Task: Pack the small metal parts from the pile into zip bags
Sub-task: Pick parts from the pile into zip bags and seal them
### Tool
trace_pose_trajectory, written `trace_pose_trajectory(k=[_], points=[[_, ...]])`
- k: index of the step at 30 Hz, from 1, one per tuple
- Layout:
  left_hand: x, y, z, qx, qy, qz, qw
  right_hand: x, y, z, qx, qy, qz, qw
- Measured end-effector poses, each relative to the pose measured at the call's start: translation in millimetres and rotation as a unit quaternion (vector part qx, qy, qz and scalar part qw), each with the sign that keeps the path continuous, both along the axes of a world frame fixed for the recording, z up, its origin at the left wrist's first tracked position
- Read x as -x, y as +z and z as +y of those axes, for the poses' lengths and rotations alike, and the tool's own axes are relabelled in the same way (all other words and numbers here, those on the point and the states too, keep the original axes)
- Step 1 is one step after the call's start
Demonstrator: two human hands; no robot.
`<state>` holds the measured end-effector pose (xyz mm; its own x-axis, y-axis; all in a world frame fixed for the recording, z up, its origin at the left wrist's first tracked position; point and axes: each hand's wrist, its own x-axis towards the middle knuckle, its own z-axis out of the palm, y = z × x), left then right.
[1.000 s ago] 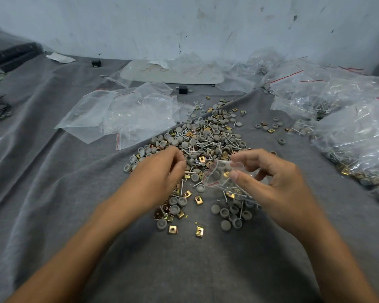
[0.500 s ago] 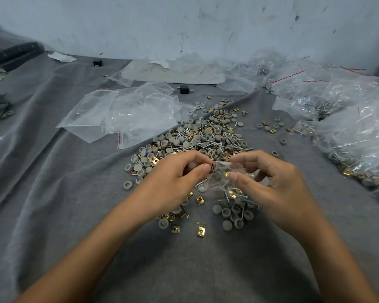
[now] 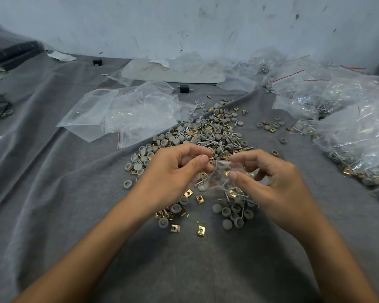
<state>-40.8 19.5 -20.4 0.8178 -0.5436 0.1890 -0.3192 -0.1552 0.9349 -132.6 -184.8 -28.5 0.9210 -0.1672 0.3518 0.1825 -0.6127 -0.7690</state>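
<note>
A pile of small parts (image 3: 208,136), grey caps, brass clips and screws, lies on the grey cloth (image 3: 59,193) in the middle. My right hand (image 3: 274,182) pinches a small clear zip bag (image 3: 222,174) that holds a few parts, just above the pile's near edge. My left hand (image 3: 173,171) pinches a small screw (image 3: 211,159) at the bag's mouth, thumb and forefinger together. More caps and clips (image 3: 232,213) lie below both hands.
Empty zip bags (image 3: 127,114) lie at the back left of the pile. Filled bags (image 3: 348,125) are heaped along the right side. A flat plastic sheet (image 3: 173,71) lies near the wall. A small black block (image 3: 183,88) sits behind the pile.
My left hand came up from the pile and moved right to the bag's mouth, bringing a small part. My right hand has kept the bag in nearly the same place.
</note>
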Motion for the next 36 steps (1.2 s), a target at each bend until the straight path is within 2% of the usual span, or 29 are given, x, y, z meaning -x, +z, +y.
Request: trace_pose_trajectory(k=[2, 4, 5, 8, 11, 14, 21, 24, 28, 33, 36], points=[[-2.1, 1.7, 3.1, -0.009, 0.003, -0.004, 1.000, -0.2, -0.3, -0.7, -0.006, 0.000, -0.005, 1.000], [-5.3, -0.4, 8.7, -0.085, 0.023, -0.070, 0.994, -0.5, -0.7, -1.6, -0.011, 0.000, -0.009, 1.000], [-5.6, -1.6, 11.5, -0.150, 0.034, -0.115, 0.981, -0.6, -1.0, -2.1, -0.011, -0.001, -0.009, 1.000], [-0.1, -3.5, 14.8, -0.339, 0.045, -0.209, 0.916, -0.8, -2.3, -2.9, -0.006, -0.003, -0.004, 1.000], [6.4, -7.5, 12.8, -0.419, 0.030, -0.260, 0.870, -0.9, -2.6, -2.9, -0.009, -0.004, -0.003, 1.000], [8.5, -11.5, 10.9, -0.439, 0.019, -0.273, 0.856, -0.8, -1.9, -3.4, -0.014, -0.003, -0.003, 1.000], [8.6, -9.9, 11.6, -0.369, 0.009, -0.219, 0.903, 1.1, 1.9, -2.7, -0.026, -0.004, 0.001, 1.000], [12.1, -7.2, 9.6, -0.350, -0.028, -0.200, 0.915, 1.9, 4.3, -2.8, -0.033, -0.011, -0.016, 0.999], [14.7, -11.4, 7.0, -0.397, -0.058, -0.246, 0.883, -0.2, 7.6, -4.9, -0.067, -0.056, -0.080, 0.993], [13.8, -12.1, 6.8, -0.414, -0.065, -0.297, 0.858, -3.7, 7.4, -13.5, -0.160, -0.100, -0.139, 0.972], [14.3, -11.1, 7.8, -0.413, -0.064, -0.291, 0.861, -5.4, 6.9, -15.8, -0.181, -0.115, -0.149, 0.965]])
